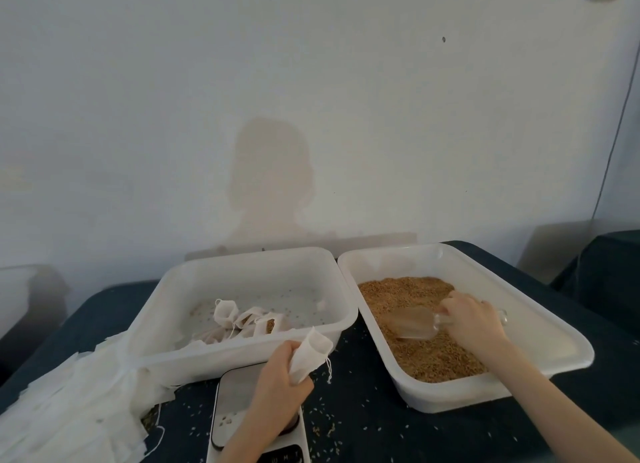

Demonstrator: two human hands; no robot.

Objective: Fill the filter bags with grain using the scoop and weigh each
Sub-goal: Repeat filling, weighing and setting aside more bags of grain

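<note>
Left hand (277, 379) grips filter bag (310, 353); right hand (472, 318) holds scoop (415, 322).

A pale wall (173, 98) carries a shadow (272, 175) above the dark-clothed table (363, 424).

Both tubs (242, 344) (502, 390) look like matt, translucent white plastic. The scoop (415, 322) is clear, glossy plastic. The filter bag (310, 353) is thin, soft white cloth. The scale (239, 393) has a smooth, glossy top. Dark matt cloth covers the counter (363, 421).
</note>
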